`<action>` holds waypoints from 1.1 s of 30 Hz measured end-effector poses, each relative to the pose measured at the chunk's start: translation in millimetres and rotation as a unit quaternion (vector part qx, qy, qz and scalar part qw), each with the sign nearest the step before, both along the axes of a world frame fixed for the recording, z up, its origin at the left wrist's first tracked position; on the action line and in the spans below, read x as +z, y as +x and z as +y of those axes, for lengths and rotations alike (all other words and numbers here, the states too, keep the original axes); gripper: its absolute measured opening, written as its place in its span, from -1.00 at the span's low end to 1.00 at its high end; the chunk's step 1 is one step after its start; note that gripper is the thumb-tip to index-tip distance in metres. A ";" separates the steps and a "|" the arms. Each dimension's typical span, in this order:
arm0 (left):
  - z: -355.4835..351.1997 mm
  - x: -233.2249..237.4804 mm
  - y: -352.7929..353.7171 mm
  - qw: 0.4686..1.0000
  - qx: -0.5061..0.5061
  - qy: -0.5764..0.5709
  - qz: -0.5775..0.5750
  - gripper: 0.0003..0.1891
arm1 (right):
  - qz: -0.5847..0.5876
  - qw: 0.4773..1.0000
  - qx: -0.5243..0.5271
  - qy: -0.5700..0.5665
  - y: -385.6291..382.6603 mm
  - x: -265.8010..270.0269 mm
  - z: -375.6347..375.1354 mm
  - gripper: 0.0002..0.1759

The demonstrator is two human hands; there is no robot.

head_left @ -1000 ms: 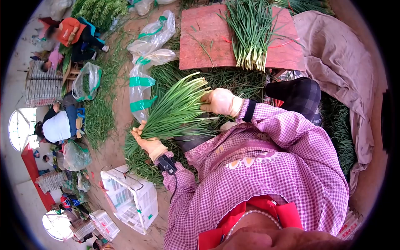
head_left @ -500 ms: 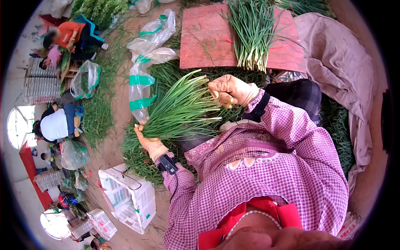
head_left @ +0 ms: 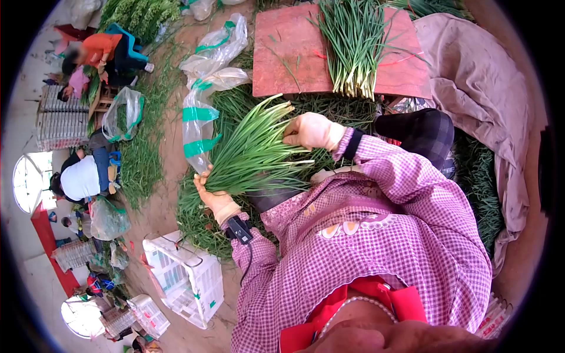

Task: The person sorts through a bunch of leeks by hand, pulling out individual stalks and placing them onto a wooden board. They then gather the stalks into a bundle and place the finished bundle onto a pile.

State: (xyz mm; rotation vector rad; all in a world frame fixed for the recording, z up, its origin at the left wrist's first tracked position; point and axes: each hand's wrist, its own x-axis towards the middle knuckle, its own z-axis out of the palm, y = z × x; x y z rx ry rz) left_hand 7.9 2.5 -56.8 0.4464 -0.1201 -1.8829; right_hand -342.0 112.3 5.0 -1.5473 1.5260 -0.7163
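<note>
A loose bunch of green garlic chives (head_left: 250, 150) fans out in front of my lap, pale stem ends toward the upper right. My left hand (head_left: 215, 199), in a tan glove, is wrapped round the leafy end of it. At the stem side, my gloved right hand (head_left: 313, 130) has its fingers closed on some stalks at the bunch's edge; the fingertips are partly hidden. Beyond my hands, a tied-looking bundle of chives (head_left: 355, 50) lies on a red board (head_left: 285, 65), its white ends facing me.
Long plastic bags with green tape (head_left: 200, 115) lie left of the chives. A white plastic crate (head_left: 185, 276) stands at the lower left. Loose greens (head_left: 206, 235) cover the ground. A brownish cloth (head_left: 471, 76) drapes on the right. Several people, including one in a white top (head_left: 80, 178), sit at far left.
My right hand has moved left and down onto the stalks, its fingers now closing at the bunch's edge. My left hand keeps its grip, with little movement.
</note>
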 end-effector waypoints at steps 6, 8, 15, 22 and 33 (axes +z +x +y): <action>9.0 15.8 -8.9 0.999 0.022 -0.012 -0.036 -0.66 | -0.163 0.984 -0.044 0.055 3.6 -8.7 -5.8 -0.81; 7.3 13.1 -8.5 0.999 0.014 -0.011 -0.031 -0.66 | -0.183 0.979 -0.051 0.067 -4.3 -5.2 -2.1 -0.81; 0.9 2.5 -2.6 1.000 0.023 0.010 -0.003 -0.68 | 0.143 0.987 -0.072 0.000 -59.1 -26.2 20.6 -0.79; -7.5 -8.3 5.1 0.999 0.013 0.026 0.044 -0.70 | 0.270 0.913 0.179 0.248 -64.1 -47.1 34.2 -0.33; 8.1 17.2 -21.2 0.996 0.073 0.019 -0.040 -0.68 | -0.372 0.920 -0.025 0.120 23.8 -41.9 2.7 -0.69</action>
